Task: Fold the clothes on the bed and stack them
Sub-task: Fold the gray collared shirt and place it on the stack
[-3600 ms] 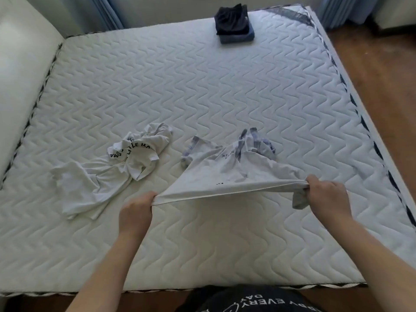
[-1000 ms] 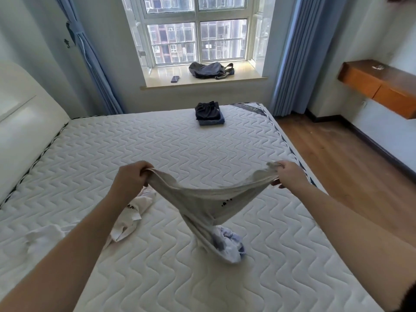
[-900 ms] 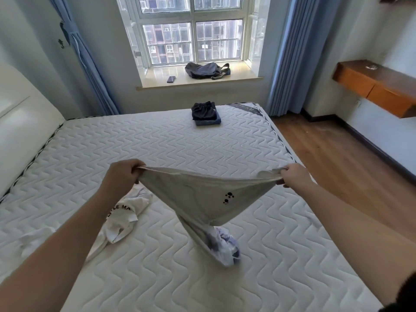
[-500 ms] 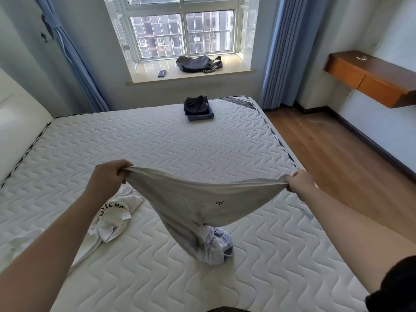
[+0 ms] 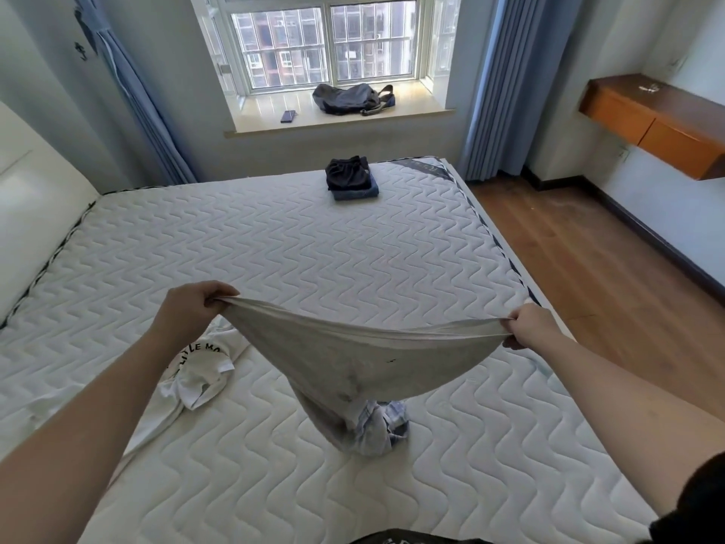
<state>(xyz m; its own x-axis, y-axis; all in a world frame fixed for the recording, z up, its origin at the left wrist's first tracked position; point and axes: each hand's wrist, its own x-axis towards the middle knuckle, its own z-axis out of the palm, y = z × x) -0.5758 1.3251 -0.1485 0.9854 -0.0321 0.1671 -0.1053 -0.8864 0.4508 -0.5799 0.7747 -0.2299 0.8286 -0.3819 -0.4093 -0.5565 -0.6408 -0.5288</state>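
Note:
A light grey shirt (image 5: 365, 363) hangs stretched above the white quilted mattress (image 5: 274, 249). My left hand (image 5: 192, 312) grips one end of its hem and my right hand (image 5: 529, 327) pinches the other end. The shirt's lower part with blue-striped trim (image 5: 378, 429) bunches on the mattress. A crumpled white T-shirt with black lettering (image 5: 196, 371) lies beneath my left forearm. A small stack of folded dark clothes (image 5: 351, 178) sits near the far edge of the bed.
A padded white headboard (image 5: 35, 214) runs along the left. Wooden floor (image 5: 588, 261) lies to the right of the bed, under an orange wall shelf (image 5: 659, 123). A grey bag (image 5: 349, 98) and a phone (image 5: 288, 116) rest on the windowsill.
Since 3.6 s ago I lifted the grey shirt off the mattress and my view rose toward the window. Over the last second my hands have drawn farther apart, pulling the hem tauter.

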